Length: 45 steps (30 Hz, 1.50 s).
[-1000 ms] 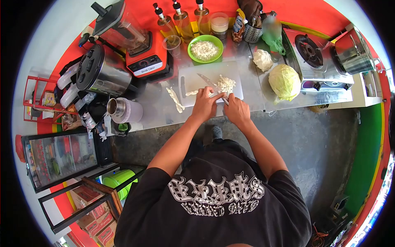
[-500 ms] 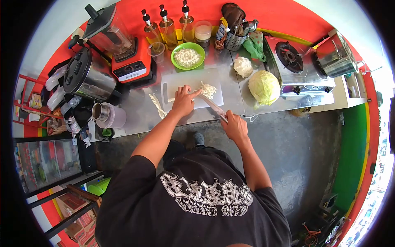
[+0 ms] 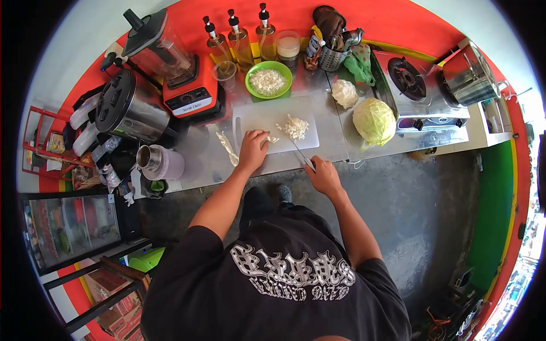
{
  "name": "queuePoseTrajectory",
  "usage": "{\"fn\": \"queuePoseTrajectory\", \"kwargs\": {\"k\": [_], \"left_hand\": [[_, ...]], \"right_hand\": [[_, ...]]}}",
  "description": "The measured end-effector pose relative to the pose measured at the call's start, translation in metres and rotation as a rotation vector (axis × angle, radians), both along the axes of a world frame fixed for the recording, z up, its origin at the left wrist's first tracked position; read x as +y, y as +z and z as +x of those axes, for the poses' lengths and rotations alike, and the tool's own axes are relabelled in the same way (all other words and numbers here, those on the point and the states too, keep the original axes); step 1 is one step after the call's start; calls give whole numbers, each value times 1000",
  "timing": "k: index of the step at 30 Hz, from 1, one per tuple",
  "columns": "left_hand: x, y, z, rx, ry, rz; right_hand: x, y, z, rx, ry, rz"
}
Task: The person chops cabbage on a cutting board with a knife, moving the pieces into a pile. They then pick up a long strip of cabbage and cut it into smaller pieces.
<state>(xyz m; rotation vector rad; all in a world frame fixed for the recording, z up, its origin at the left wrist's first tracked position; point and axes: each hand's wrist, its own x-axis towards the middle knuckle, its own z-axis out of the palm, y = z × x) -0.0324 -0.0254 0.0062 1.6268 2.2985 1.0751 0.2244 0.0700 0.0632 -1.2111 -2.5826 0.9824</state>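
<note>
My right hand (image 3: 324, 175) is wrapped round the handle of a knife (image 3: 300, 152), whose blade points up and left to a pile of chopped white pieces (image 3: 296, 128) on the white cutting board (image 3: 250, 116). On the board's lower left lies my left hand (image 3: 253, 149), fingers curled over pale pieces by the fingertips. Behind the board, a green bowl (image 3: 249, 85) holds more chopped white bits. Left of the board is a pale strip (image 3: 227, 149) on the metal counter.
A cabbage (image 3: 374, 121) and a white lump (image 3: 344, 94) sit right of the board, beside a gas stove (image 3: 432, 122). Bottles (image 3: 240, 45), a red blender (image 3: 193, 99), a big pot (image 3: 131, 108) and a lilac flask (image 3: 168, 165) stand behind and left.
The knife has swung from beside my left fingers to the chopped pile. My left hand has drawn its fingers in, where one finger was stretched towards the blade. The view has shifted slightly.
</note>
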Motion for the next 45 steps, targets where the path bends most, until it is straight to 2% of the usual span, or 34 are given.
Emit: {"fn": "queuePoseTrajectory", "kwargs": {"k": [5, 11, 13, 20, 22, 28, 34, 37, 43, 45], "left_hand": [[1, 3, 2, -17, -70, -1], [7, 4, 1, 155, -145, -51], [9, 1, -1, 176, -109, -64], [11, -1, -16, 10, -170, -6], [11, -6, -22, -21, -248, -29], [10, -7, -31, -56, -290, 52], [9, -15, -36, -21, -321, 108], [9, -17, -39, -42, -333, 139], [10, -23, -39, -96, -301, 136], [10, -23, -38, -100, -295, 153]], "right_hand": [[-1, -10, -17, 8, 18, -36], [-18, -7, -39, -39, -6, 6], [-26, -8, -48, -70, -3, 48], [-51, -3, -85, -210, -77, 40], [-57, -1, -91, -247, -102, 63], [-69, -3, -101, -356, -93, 102], [-78, -33, -117, -431, -146, 99], [-69, -35, -127, -370, -178, 114], [-74, -14, -129, -408, -168, 113], [-78, -32, -130, -401, -199, 112]]}}
